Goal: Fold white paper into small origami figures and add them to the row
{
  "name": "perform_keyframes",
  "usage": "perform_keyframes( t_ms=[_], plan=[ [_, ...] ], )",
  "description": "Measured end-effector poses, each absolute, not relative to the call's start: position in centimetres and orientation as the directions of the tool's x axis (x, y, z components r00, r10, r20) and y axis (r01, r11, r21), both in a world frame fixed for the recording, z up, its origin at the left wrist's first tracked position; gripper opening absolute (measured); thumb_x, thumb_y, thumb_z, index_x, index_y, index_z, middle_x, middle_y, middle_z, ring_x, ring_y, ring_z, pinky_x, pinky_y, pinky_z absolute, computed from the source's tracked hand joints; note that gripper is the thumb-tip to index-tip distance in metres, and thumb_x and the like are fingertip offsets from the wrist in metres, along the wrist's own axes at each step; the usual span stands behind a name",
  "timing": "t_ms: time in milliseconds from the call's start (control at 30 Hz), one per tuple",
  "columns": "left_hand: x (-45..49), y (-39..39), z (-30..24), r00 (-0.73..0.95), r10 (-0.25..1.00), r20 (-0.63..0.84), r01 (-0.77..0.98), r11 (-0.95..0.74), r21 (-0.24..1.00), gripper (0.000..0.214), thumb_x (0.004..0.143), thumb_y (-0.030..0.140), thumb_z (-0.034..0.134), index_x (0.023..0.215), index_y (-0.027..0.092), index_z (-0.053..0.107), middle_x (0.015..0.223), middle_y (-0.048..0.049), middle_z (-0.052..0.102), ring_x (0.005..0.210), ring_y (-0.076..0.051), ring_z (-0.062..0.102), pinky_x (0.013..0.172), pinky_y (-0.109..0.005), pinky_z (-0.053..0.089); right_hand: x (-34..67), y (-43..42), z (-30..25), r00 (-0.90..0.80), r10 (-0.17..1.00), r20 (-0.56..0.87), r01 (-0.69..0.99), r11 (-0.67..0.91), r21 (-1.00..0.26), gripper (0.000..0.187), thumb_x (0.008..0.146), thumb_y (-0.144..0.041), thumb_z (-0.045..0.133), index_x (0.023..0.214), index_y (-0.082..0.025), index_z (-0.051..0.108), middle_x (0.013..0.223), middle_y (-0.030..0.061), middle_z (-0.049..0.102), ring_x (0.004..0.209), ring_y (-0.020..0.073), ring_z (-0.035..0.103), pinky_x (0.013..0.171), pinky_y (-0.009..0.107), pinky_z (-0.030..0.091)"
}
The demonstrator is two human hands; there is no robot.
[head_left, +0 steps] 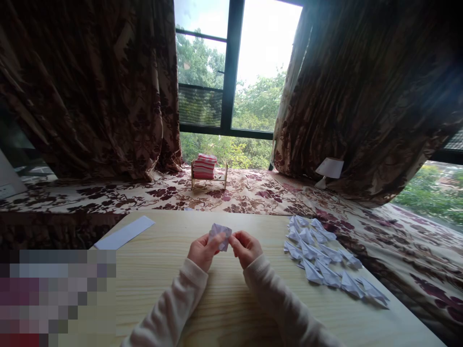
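Observation:
Both hands meet over the middle of a pale wooden table and pinch one small folded piece of white paper between them. My left hand grips its left side with curled fingers. My right hand grips its right side, thumb and fingertips pressed together. The paper is held a little above the tabletop. Cream sleeves cover both forearms.
Several folded white paper pieces lie in a heap on the table's right. A flat white paper strip lies at the far left corner. Behind are a floral-covered ledge, a small wooden rack with striped cloth, a white lamp, dark curtains and a window.

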State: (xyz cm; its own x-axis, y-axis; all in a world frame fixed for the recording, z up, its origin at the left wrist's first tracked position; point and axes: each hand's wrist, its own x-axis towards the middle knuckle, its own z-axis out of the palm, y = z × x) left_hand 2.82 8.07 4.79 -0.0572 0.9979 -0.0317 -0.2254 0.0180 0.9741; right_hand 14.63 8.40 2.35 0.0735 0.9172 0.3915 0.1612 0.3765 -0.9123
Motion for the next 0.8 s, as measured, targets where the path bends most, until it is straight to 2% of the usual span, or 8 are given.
perform_keyframes(
  t_ms=[100, 200, 267, 367, 467, 600, 800],
  plan=[
    [2.6, 8.4, 4.5, -0.044, 0.995, -0.092, -0.289, 0.076, 0.954, 0.045, 0.057, 0.054, 0.063, 0.077, 0.014, 0.068, 0.061, -0.0028, 0.064, 0.055, -0.013, 0.055, 0.053, -0.025, 0.044, 14.2, 8.5, 1.9, 0.110, 0.910, 0.399, 0.159, 0.380, -0.911, 0.029, 0.076, -0.042, 0.050, 0.064, -0.016, 0.050, 0.045, -0.0055, 0.042, 0.038, 0.0070, 0.036, 0.035, 0.019, 0.031],
    [2.2, 8.7, 4.0, -0.057, 0.995, -0.081, -0.300, 0.060, 0.952, 0.043, 0.048, 0.049, 0.072, 0.070, 0.011, 0.068, 0.059, -0.0038, 0.063, 0.055, -0.013, 0.055, 0.055, -0.026, 0.045, 14.0, 8.2, 1.7, 0.104, 0.893, 0.437, 0.199, 0.412, -0.889, 0.030, 0.077, -0.041, 0.050, 0.061, -0.016, 0.052, 0.044, -0.0046, 0.044, 0.037, 0.0071, 0.038, 0.033, 0.019, 0.031],
    [2.0, 8.9, 3.8, -0.078, 0.995, -0.055, -0.286, 0.031, 0.958, 0.040, 0.046, 0.045, 0.074, 0.065, 0.010, 0.067, 0.058, -0.0043, 0.063, 0.055, -0.013, 0.054, 0.056, -0.025, 0.044, 14.2, 7.8, 2.2, 0.081, 0.872, 0.482, 0.251, 0.451, -0.857, 0.025, 0.076, -0.036, 0.053, 0.062, -0.015, 0.055, 0.048, -0.0021, 0.050, 0.041, 0.0087, 0.044, 0.036, 0.019, 0.035],
    [1.9, 8.9, 3.8, -0.086, 0.996, -0.029, -0.250, 0.007, 0.968, 0.036, 0.049, 0.042, 0.074, 0.062, 0.010, 0.069, 0.054, -0.0038, 0.063, 0.051, -0.012, 0.052, 0.052, -0.024, 0.041, 15.1, 7.2, 3.4, 0.012, 0.816, 0.578, 0.320, 0.544, -0.775, 0.012, 0.074, -0.024, 0.056, 0.081, -0.016, 0.061, 0.069, 0.0034, 0.060, 0.058, 0.0126, 0.056, 0.045, 0.021, 0.043],
    [2.1, 8.7, 3.9, -0.051, 0.999, -0.014, -0.232, 0.002, 0.973, 0.032, 0.049, 0.041, 0.073, 0.060, 0.011, 0.069, 0.050, -0.0029, 0.062, 0.048, -0.012, 0.052, 0.050, -0.023, 0.040, 15.9, 7.0, 4.5, -0.102, 0.749, 0.654, 0.337, 0.645, -0.686, 0.024, 0.072, -0.016, 0.055, 0.095, -0.018, 0.060, 0.083, 0.0052, 0.061, 0.069, 0.0137, 0.058, 0.051, 0.022, 0.047],
    [2.5, 8.4, 4.0, 0.000, 1.000, -0.006, -0.231, 0.006, 0.973, 0.031, 0.048, 0.040, 0.073, 0.060, 0.011, 0.070, 0.050, -0.0033, 0.063, 0.047, -0.012, 0.053, 0.049, -0.023, 0.040, 16.1, 7.1, 4.7, -0.196, 0.693, 0.693, 0.342, 0.711, -0.615, 0.026, 0.072, -0.012, 0.053, 0.096, -0.018, 0.060, 0.081, 0.0049, 0.060, 0.066, 0.0124, 0.057, 0.051, 0.022, 0.048],
    [2.5, 8.9, 3.3, 0.020, 0.999, -0.032, -0.262, 0.036, 0.964, 0.035, 0.046, 0.041, 0.075, 0.063, 0.011, 0.070, 0.054, -0.0050, 0.066, 0.050, -0.013, 0.055, 0.051, -0.024, 0.042, 16.4, 7.2, 4.5, -0.242, 0.664, 0.708, 0.382, 0.736, -0.559, 0.025, 0.075, -0.011, 0.051, 0.097, -0.016, 0.060, 0.077, 0.0043, 0.058, 0.063, 0.0114, 0.055, 0.052, 0.022, 0.049]
  ],
)
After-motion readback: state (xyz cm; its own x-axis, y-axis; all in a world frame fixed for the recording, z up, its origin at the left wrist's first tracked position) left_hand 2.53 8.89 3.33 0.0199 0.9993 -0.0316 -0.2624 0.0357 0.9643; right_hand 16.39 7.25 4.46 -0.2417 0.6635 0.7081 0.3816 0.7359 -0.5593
